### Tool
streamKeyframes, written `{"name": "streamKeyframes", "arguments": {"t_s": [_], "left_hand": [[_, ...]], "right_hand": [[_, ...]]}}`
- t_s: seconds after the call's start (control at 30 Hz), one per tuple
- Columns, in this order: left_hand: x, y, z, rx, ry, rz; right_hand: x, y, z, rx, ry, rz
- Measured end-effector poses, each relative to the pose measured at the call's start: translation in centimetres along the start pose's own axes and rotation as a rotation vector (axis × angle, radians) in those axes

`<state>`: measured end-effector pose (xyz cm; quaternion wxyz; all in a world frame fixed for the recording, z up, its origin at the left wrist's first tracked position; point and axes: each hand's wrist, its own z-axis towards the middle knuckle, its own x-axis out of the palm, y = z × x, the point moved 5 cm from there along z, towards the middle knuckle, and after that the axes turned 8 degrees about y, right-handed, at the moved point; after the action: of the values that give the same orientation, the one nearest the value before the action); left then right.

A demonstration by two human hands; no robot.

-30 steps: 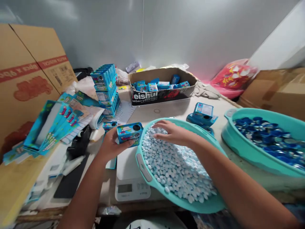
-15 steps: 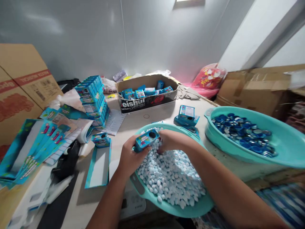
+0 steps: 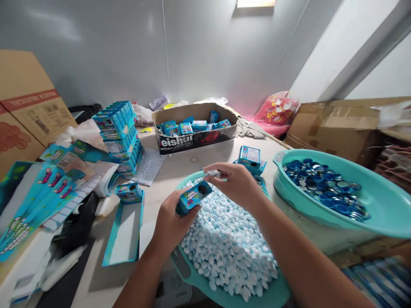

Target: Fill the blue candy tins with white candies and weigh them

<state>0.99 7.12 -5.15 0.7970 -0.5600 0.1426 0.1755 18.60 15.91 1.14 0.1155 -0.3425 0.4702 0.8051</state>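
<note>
My left hand (image 3: 173,218) grips a small blue candy box (image 3: 194,196) over the left side of a turquoise basin. A dark round opening shows at the box's right end. White and pale blue candies (image 3: 224,235) fill the basin (image 3: 192,278). Just above and beyond the box, my right hand (image 3: 231,177) is closed around a small heap of candies (image 3: 213,173). Whether a little scoop or cap lies under that heap is hidden by the fingers.
To the right stands another turquoise basin (image 3: 379,205) with blue and silver caps (image 3: 324,188). Behind are a carton (image 3: 199,143) of blue boxes and a box stack (image 3: 117,134). An open blue tray (image 3: 123,239) lies left, near printed cardboard sheets (image 3: 48,188).
My right hand has risen out of the candies, bringing a small heap up near the box opening. My left hand still holds the box, slightly more tilted.
</note>
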Motion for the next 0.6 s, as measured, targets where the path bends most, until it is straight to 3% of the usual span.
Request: {"name": "streamKeyframes", "arguments": {"t_s": [0.33, 0.6], "left_hand": [[0.2, -0.2, -0.1, 0.009, 0.021, 0.004], [0.1, 0.5, -0.3, -0.001, -0.042, -0.006]], "right_hand": [[0.8, 2.8, -1.2, -0.254, -0.115, 0.093], [2.4, 2.9, -1.4, -0.376, -0.129, 0.073]]}}
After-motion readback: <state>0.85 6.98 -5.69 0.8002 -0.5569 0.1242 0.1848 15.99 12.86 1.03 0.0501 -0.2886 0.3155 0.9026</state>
